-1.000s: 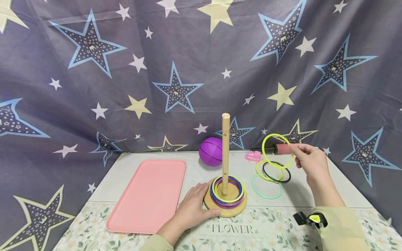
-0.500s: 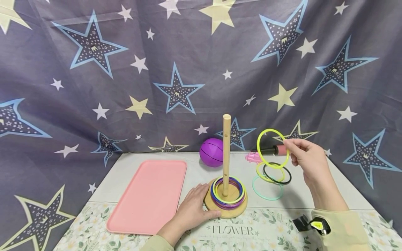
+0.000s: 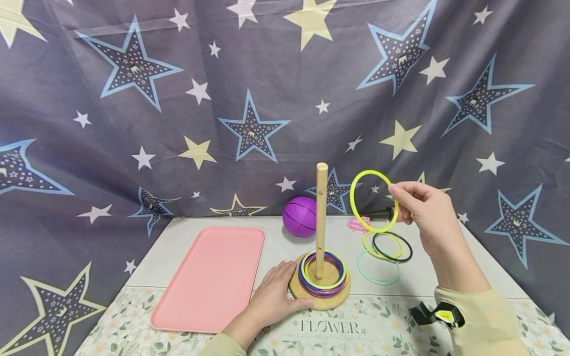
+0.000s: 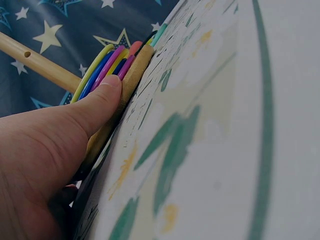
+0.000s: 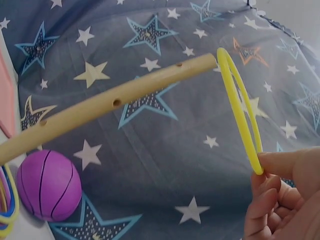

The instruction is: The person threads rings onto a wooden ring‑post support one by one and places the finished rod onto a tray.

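In the head view, my right hand [image 3: 427, 212] pinches a yellow ring [image 3: 353, 198] between thumb and fingertips, raised to the right of the wooden post [image 3: 321, 217]. The right wrist view has the ring [image 5: 240, 115] nearly edge-on, close beside the post's tip [image 5: 202, 65]. My left hand [image 3: 276, 294] rests against the left and front edge of the round wooden base [image 3: 331, 301], its thumb [image 4: 102, 102] lying straight along it. Yellow, blue and purple rings [image 3: 304, 282] lie stacked around the post's foot. The left fingers are mostly hidden in the left wrist view.
Right of the stand lie a black ring [image 3: 407, 257], another yellow ring [image 3: 366, 245] and a turquoise ring [image 3: 378, 283]. Behind them are a pink toy [image 3: 356, 224] and a black-and-pink pump-like tool [image 3: 378, 214]. A purple ball [image 3: 298, 217] sits behind the post; a pink tray [image 3: 209, 282] lies left.
My right hand has lifted the yellow ring and carried it left, closer to the post. The left hand stays at the base.
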A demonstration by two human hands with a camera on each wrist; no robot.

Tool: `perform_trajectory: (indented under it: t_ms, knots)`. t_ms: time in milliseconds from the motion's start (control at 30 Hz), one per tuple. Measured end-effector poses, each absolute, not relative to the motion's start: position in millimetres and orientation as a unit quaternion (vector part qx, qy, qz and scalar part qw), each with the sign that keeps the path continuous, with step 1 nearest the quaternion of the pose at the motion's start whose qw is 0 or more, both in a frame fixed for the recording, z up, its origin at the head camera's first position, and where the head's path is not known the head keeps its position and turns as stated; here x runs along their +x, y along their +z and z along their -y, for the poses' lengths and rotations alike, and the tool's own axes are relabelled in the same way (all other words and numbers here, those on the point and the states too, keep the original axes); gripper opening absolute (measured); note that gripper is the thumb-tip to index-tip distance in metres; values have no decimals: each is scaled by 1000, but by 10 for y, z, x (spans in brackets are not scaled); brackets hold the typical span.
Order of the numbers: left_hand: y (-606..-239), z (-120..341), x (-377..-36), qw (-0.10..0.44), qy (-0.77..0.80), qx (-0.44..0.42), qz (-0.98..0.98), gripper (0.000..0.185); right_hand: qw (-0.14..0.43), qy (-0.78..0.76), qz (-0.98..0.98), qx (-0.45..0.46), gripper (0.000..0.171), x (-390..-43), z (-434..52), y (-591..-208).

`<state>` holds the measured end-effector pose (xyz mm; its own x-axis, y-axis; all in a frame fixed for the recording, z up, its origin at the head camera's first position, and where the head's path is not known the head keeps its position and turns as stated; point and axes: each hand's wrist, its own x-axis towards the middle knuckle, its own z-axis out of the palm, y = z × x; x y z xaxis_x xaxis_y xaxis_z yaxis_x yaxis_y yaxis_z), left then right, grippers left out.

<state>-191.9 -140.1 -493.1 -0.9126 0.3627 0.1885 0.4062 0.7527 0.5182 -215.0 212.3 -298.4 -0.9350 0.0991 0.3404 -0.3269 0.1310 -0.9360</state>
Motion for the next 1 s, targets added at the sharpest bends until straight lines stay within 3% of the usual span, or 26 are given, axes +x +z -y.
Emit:
perform_trajectory:
  t_ms: [667, 1000]
  knots:
    - [-4928, 1405, -1922, 38, -280, -206, 937, 116, 169, 714, 667, 130, 24, -2154, -1646, -2754]
    - [-4916, 1404, -1914, 38, -278, -205, 938, 114, 174, 727, 650, 136, 17, -2173, -1429, -2741]
